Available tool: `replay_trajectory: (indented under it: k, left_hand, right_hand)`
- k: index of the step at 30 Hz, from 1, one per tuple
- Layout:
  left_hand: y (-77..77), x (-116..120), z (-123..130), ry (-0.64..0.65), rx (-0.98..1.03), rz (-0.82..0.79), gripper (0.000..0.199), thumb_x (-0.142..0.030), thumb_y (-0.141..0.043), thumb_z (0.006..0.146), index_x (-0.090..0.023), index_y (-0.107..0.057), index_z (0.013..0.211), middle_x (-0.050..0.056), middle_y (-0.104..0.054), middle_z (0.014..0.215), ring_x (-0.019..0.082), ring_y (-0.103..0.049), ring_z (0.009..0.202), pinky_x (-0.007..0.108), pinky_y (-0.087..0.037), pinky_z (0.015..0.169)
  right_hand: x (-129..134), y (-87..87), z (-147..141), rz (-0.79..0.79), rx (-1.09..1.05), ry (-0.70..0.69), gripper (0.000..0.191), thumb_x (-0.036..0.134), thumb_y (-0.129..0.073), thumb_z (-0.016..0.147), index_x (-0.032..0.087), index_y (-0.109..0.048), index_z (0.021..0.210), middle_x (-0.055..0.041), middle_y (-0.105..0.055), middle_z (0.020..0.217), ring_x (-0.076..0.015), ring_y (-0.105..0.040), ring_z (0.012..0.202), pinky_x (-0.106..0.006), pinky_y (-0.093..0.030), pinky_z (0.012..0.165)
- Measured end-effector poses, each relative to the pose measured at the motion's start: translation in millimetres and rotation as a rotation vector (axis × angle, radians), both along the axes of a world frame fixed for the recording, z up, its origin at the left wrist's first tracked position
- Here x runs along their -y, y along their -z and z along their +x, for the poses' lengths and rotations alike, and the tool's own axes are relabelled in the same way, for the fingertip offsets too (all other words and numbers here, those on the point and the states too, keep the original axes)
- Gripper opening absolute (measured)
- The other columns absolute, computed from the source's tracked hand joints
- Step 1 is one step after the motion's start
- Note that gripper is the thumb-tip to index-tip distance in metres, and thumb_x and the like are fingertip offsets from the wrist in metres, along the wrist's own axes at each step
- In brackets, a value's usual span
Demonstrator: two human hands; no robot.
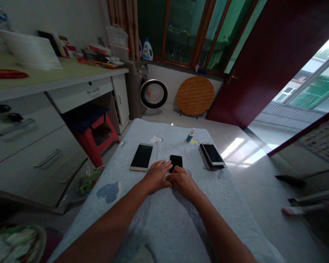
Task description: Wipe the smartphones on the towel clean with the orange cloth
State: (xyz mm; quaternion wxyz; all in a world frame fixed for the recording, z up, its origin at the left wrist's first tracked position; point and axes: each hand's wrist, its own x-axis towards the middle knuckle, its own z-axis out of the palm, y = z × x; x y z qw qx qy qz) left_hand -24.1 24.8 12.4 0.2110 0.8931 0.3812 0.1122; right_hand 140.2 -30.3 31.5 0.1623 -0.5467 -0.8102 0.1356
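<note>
A small black phone [176, 160] lies on the cloth-covered table, its lower part hidden behind my hands. My left hand [157, 176] rests at its left side, fingers stretched out and the fingertips at the phone's edge. Over the phone's lower end, my right hand [183, 181] is closed with bent fingers. A bit of something white shows by its fingertips, too small to name. To the left lies a larger gold-edged phone [142, 157], screen up. On the right, a white-framed phone [213, 153] sits on top of a dark flat item. A small spray bottle [190, 136] stands farther back.
The light blue patterned tablecloth [164, 226] covers the table. A red stool [98, 135] stands by the white desk [52, 86] on the left. Beyond are a washing machine with its door [154, 94] open, a round wooden board [195, 95] and a dark red door [244, 65].
</note>
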Motion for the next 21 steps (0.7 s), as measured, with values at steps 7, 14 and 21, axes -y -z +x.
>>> replay_trajectory:
  k: [7, 14, 21]
  left_hand:
    - [1.0, -1, -1, 0.008, 0.011, 0.026, 0.068, -0.046, -0.073, 0.076, -0.025, -0.05, 0.136, 0.006, -0.044, 0.149, 0.031, -0.036, 0.137, 0.045, -0.028, 0.112]
    - [1.1, 4, 1, -0.019, 0.02, 0.056, 0.077, -0.055, -0.075, 0.069, -0.022, -0.051, 0.136, 0.008, -0.044, 0.148, 0.033, -0.036, 0.137, 0.048, -0.027, 0.112]
    - [4.6, 9, 11, -0.081, 0.012, 0.104, 0.076, -0.06, -0.073, 0.068, -0.022, -0.054, 0.13, 0.01, -0.048, 0.145, 0.035, -0.039, 0.136, 0.057, -0.021, 0.113]
  right_hand:
    - [21, -5.0, 12, -0.029, -0.072, 0.085, 0.018, 0.015, -0.056, 0.089, 0.02, -0.073, 0.083, -0.002, -0.052, 0.082, -0.0123, -0.051, 0.075, -0.022, -0.038, 0.068]
    - [32, 1.1, 33, -0.025, -0.152, 0.112, 0.022, 0.01, -0.054, 0.087, 0.021, -0.073, 0.089, -0.0025, -0.055, 0.085, -0.0127, -0.055, 0.078, -0.021, -0.041, 0.07]
    - [28, 0.5, 45, -0.05, -0.123, 0.217, 0.026, 0.01, -0.051, 0.085, 0.021, -0.074, 0.09, -0.0031, -0.056, 0.085, -0.0133, -0.057, 0.08, -0.022, -0.042, 0.074]
